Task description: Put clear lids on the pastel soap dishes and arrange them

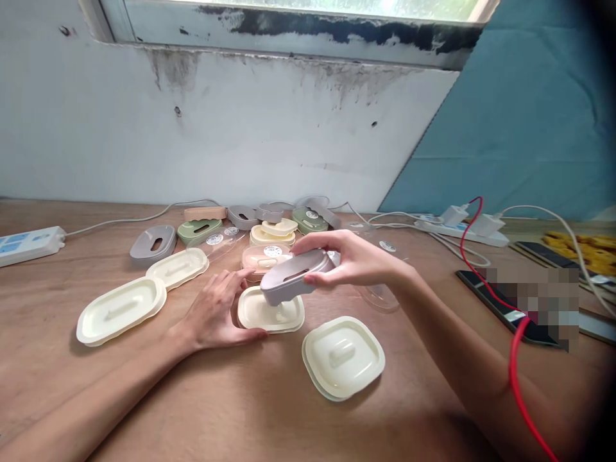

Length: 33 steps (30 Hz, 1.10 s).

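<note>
My right hand (344, 260) grips a grey slotted soap dish part (296, 273) between thumb and fingers. It is tilted and held above a cream oval dish (255, 314) on the table. My left hand (219, 311) is closed around the left side of that cream dish, thumb along its front edge and fingers behind. To the right lies a separate cream dish (346, 356) with a raised bar in its middle. At left, a cream oval dish (120, 311) partly overlaps another cream dish (178, 268). A clear-lidded pink dish (264, 255) sits just behind my hands.
Grey (154, 244) and green slotted parts (199, 231) stand at the back, beside stacked cream dishes (273, 230) and clear covers (380, 295). Power strips (31, 244) lie at left and back right. A red cable (517, 372) crosses by my right forearm, near a phone (500, 308).
</note>
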Available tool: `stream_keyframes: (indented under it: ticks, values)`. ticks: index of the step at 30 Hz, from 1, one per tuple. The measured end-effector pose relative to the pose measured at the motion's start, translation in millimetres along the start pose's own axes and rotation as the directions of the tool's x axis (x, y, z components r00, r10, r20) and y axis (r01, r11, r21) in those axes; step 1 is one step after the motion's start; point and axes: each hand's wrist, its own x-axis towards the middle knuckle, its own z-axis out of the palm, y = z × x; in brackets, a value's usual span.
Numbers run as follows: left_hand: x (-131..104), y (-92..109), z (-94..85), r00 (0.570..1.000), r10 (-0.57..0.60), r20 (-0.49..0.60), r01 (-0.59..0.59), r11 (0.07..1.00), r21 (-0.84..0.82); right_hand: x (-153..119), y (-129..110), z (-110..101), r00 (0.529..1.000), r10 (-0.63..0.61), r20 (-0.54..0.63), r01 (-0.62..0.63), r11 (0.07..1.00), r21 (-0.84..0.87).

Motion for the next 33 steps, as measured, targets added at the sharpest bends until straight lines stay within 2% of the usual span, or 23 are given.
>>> stream_keyframes:
  ticks: [6,13,18,28,33]
  values:
    - [-2,-6,2.4,1.0,0.008,-0.006,-0.008,1.0,-0.024,7,4,19,0.996,-0.032,0.081,0.029,0.999,0.034]
    - [-1,-3,0.9,0.998,0.046,-0.05,-0.045,0.999,0.008,9,9,36,0.979,0.031,0.201,-0.026,0.999,-0.031]
    - [-1,0,0.7,0.997,0.056,-0.048,-0.054,0.997,0.049,10,9,47,0.973,0.007,0.23,0.0,1.0,-0.028]
    - [2,5,-3.0,0.981,0.187,-0.043,-0.184,0.981,0.065,8,6,60,0.96,-0.063,0.272,0.096,0.989,-0.111]
    - [-1,6,2.2,0.948,0.309,-0.08,-0.309,0.951,0.012,8,5,68,0.965,-0.097,0.242,0.139,0.977,-0.163]
